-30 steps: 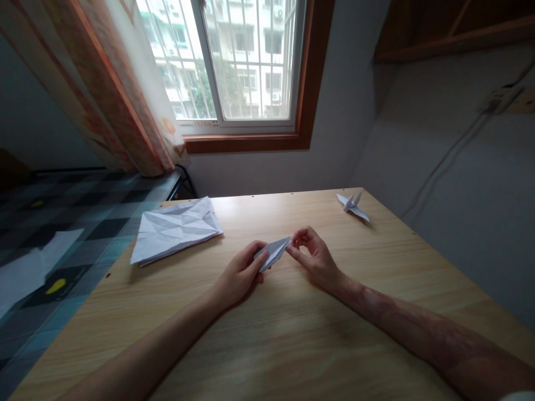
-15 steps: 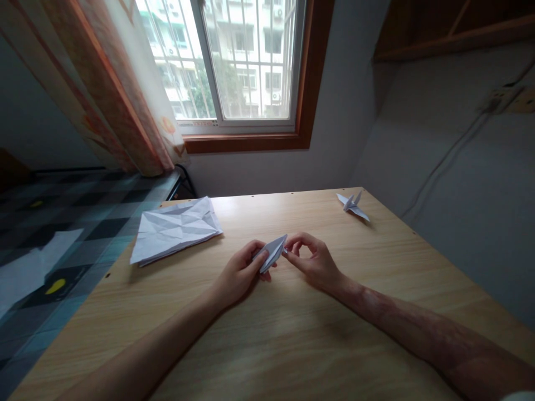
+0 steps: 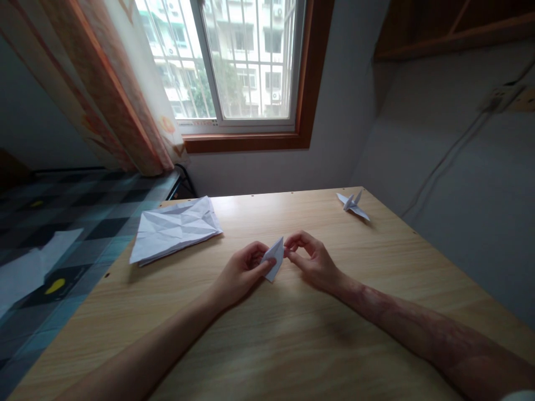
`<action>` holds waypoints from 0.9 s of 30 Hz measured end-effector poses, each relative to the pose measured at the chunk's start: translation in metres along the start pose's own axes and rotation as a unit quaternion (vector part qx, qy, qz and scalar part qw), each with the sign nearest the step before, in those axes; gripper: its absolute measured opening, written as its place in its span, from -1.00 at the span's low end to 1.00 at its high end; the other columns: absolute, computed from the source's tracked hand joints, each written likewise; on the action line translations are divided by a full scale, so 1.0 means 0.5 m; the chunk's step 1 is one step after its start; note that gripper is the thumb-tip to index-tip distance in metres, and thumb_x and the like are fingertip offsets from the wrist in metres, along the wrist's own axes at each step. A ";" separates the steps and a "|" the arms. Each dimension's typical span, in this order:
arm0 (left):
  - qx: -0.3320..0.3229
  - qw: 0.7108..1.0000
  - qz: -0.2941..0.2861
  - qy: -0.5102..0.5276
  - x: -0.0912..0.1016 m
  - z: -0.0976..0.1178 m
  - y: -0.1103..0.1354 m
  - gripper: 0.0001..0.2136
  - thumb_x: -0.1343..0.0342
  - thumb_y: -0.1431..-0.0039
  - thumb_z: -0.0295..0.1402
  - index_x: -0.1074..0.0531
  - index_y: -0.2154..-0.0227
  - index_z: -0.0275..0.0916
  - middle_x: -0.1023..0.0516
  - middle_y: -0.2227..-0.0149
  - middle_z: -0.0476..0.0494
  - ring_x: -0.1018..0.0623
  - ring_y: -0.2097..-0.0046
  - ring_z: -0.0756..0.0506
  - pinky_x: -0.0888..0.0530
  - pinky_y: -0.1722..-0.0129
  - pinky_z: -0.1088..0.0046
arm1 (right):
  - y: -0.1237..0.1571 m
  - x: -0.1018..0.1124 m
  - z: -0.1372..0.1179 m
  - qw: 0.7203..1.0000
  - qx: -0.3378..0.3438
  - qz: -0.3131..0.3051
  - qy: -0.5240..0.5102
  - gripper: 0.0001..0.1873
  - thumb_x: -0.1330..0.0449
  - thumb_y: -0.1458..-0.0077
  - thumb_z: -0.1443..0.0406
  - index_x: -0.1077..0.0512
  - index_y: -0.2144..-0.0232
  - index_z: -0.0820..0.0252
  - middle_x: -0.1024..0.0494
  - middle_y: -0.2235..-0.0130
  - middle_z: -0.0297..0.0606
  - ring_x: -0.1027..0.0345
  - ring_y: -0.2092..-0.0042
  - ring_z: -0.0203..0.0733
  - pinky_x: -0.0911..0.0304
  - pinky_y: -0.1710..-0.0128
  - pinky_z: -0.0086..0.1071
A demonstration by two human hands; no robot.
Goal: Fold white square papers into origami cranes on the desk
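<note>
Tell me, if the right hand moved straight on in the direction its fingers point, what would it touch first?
The right hand points leftward, with fingertips already at the folded paper. Just beyond it is the left hand, though depth is unclear.

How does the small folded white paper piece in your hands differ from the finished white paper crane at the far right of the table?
The small folded white paper piece is a plain pointed flap pinched between the left hand and right hand; the finished white paper crane has spread wings and rests untouched on the wooden table. Both are white paper.
</note>
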State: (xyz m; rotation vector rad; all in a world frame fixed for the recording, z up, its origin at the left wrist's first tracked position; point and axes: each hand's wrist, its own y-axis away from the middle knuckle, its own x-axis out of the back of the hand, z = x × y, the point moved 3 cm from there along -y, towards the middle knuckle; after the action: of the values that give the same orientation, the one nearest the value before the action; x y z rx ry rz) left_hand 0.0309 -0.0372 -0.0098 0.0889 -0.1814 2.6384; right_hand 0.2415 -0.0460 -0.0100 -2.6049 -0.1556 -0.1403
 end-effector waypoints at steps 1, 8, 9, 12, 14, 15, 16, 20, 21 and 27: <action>0.003 1.000 0.002 -0.001 0.000 0.001 0.000 -0.65 -0.40 -0.31 -0.06 -0.56 0.15 -0.27 -0.61 0.26 -0.09 -0.54 0.25 -0.08 -0.39 0.28 0.46 | 0.001 -0.001 -0.001 1.000 -0.001 -0.007 -0.001 -0.91 -0.36 -0.35 0.22 -0.56 0.19 0.08 -0.64 0.19 -0.27 -0.50 0.16 -0.13 -0.45 0.09 -0.22; 0.002 1.000 0.011 0.001 0.000 0.004 0.002 -0.66 -0.42 -0.29 -0.08 -0.60 0.15 -0.27 -0.65 0.25 -0.12 -0.56 0.23 -0.10 -0.40 0.26 0.45 | 0.001 -0.004 0.018 0.998 -0.066 -0.024 -0.011 -0.75 -0.39 -0.34 0.07 -0.55 0.21 0.10 -0.63 0.20 -0.26 -0.50 0.18 -0.14 -0.44 0.15 -0.27; 0.001 1.000 0.010 -0.001 0.001 0.003 0.002 -0.66 -0.41 -0.30 -0.08 -0.61 0.14 -0.27 -0.66 0.24 -0.13 -0.56 0.23 -0.10 -0.41 0.26 0.45 | 0.001 -0.004 0.019 0.996 -0.077 -0.034 -0.013 -0.73 -0.38 -0.35 0.05 -0.56 0.24 0.10 -0.63 0.23 -0.27 -0.50 0.19 -0.13 -0.43 0.16 -0.27; 0.002 1.000 0.006 -0.010 0.000 0.000 0.003 -0.66 -0.41 -0.30 -0.08 -0.63 0.11 -0.28 -0.68 0.23 -0.15 -0.57 0.26 -0.09 -0.40 0.28 0.45 | -0.001 -0.001 0.015 0.996 -0.076 -0.049 -0.002 -0.70 -0.34 -0.38 0.05 -0.56 0.31 0.12 -0.62 0.28 -0.28 -0.49 0.20 -0.13 -0.41 0.16 -0.27; 0.007 1.000 -0.001 -0.015 -0.002 0.000 0.004 -0.65 -0.41 -0.30 -0.09 -0.63 0.07 -0.28 -0.69 0.23 -0.15 -0.57 0.26 -0.09 -0.40 0.29 0.45 | -0.001 0.003 0.010 0.998 -0.055 -0.035 0.016 -0.72 -0.33 -0.39 0.09 -0.56 0.31 0.11 -0.62 0.29 -0.29 -0.47 0.20 -0.13 -0.38 0.14 -0.27; 0.011 1.000 -0.006 -0.018 -0.003 0.001 0.004 -0.65 -0.40 -0.30 -0.09 -0.64 0.07 -0.28 -0.69 0.22 -0.16 -0.58 0.25 -0.10 -0.41 0.28 0.45 | -0.002 0.006 0.010 0.998 -0.046 -0.025 0.023 -0.73 -0.32 -0.40 0.10 -0.56 0.31 0.11 -0.61 0.30 -0.29 -0.47 0.20 -0.13 -0.37 0.13 -0.26; 0.015 1.000 -0.011 -0.022 -0.005 0.003 0.005 -0.65 -0.40 -0.30 -0.09 -0.64 0.07 -0.28 -0.70 0.22 -0.16 -0.60 0.24 -0.11 -0.43 0.27 0.44 | -0.001 0.008 0.011 0.999 -0.040 -0.013 0.027 -0.74 -0.32 -0.40 0.11 -0.56 0.31 0.10 -0.60 0.31 -0.30 -0.46 0.21 -0.12 -0.37 0.13 -0.26; 0.026 0.999 0.001 -0.046 -0.006 0.013 0.007 -0.67 -0.37 -0.31 -0.06 -0.67 0.20 -0.28 -0.73 0.27 -0.18 -0.63 0.27 -0.13 -0.47 0.27 0.43 | 0.001 0.013 0.019 0.998 -0.028 0.046 0.034 -0.78 -0.33 -0.40 0.11 -0.54 0.27 0.08 -0.59 0.27 -0.30 -0.45 0.20 -0.11 -0.37 0.13 -0.25; 0.027 0.998 0.008 -0.053 -0.005 0.014 0.008 -0.67 -0.37 -0.31 -0.05 -0.67 0.23 -0.28 -0.73 0.29 -0.17 -0.63 0.29 -0.12 -0.46 0.29 0.44 | 0.001 0.014 0.018 0.998 -0.020 0.055 0.036 -0.81 -0.34 -0.39 0.12 -0.54 0.23 0.07 -0.60 0.23 -0.30 -0.46 0.19 -0.12 -0.38 0.11 -0.24; 0.024 0.991 0.040 -0.124 -0.003 0.015 0.012 -0.66 -0.36 -0.31 -0.04 -0.69 0.31 -0.27 -0.67 0.45 -0.11 -0.58 0.42 -0.08 -0.36 0.43 0.50 | 0.001 0.012 -0.005 0.993 0.054 0.073 0.080 -0.86 -0.41 -0.34 0.19 -0.54 0.14 0.02 -0.59 0.15 -0.27 -0.46 0.16 -0.09 -0.42 0.03 -0.15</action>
State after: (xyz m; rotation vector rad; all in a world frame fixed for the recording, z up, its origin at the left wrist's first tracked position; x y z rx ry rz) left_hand 0.0294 -0.0441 -0.0030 0.4357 -0.2092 2.7061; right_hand 0.2476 -0.0470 -0.0072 -2.4749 0.0813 -0.2783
